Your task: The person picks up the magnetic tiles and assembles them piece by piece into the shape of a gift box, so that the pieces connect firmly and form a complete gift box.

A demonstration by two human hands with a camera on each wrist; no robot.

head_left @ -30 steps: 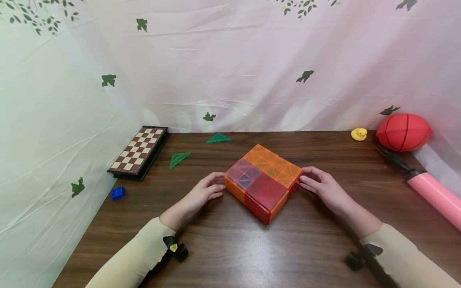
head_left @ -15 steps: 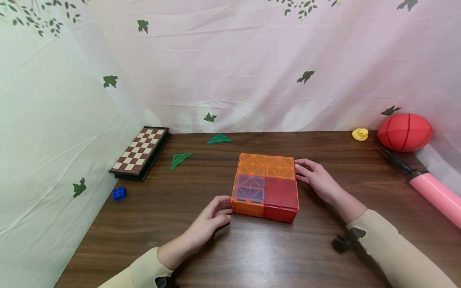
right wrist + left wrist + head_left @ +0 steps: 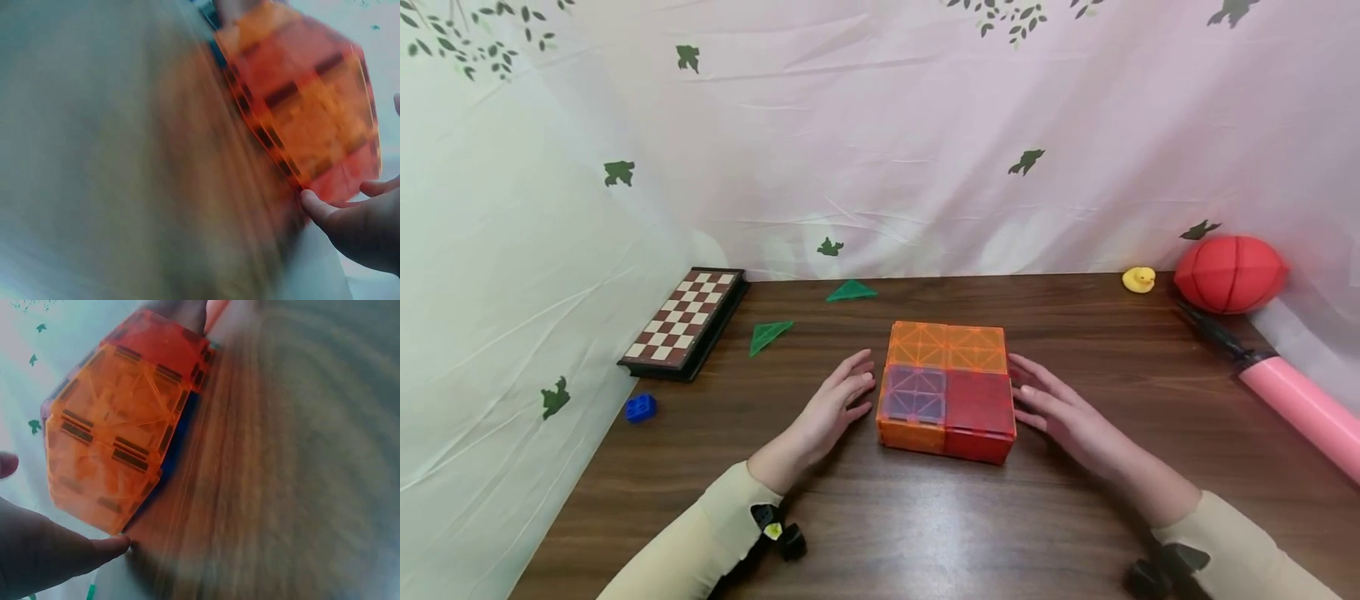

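A low square box of translucent magnetic tiles [image 3: 977, 400] sits on the wooden table, its front side parallel to me. Its top is orange at the back, purple at front left and red at front right. Left of it, my left hand [image 3: 823, 412] has its fingers extended, with a small gap to the box in the head view. On the other side, my right hand [image 3: 1071, 421] has loosely extended fingers right at the right wall. The left wrist view shows orange side tiles [image 3: 112, 400] beyond the thumb; the right wrist view shows the right thumb [image 3: 322, 209] near the lower edge.
Two green triangle tiles [image 3: 852, 290] lie behind the box to the left. A chessboard case [image 3: 681, 321] and a blue toy brick [image 3: 641, 407] are at far left. At right are a yellow rubber duck [image 3: 1138, 279], a red ball [image 3: 1231, 275] and a pink pump [image 3: 1303, 408].
The box has turned from a corner-forward stance to sit square to me. My left hand moved nearer, then back away from the box's left side; the right hand stayed along the right side.
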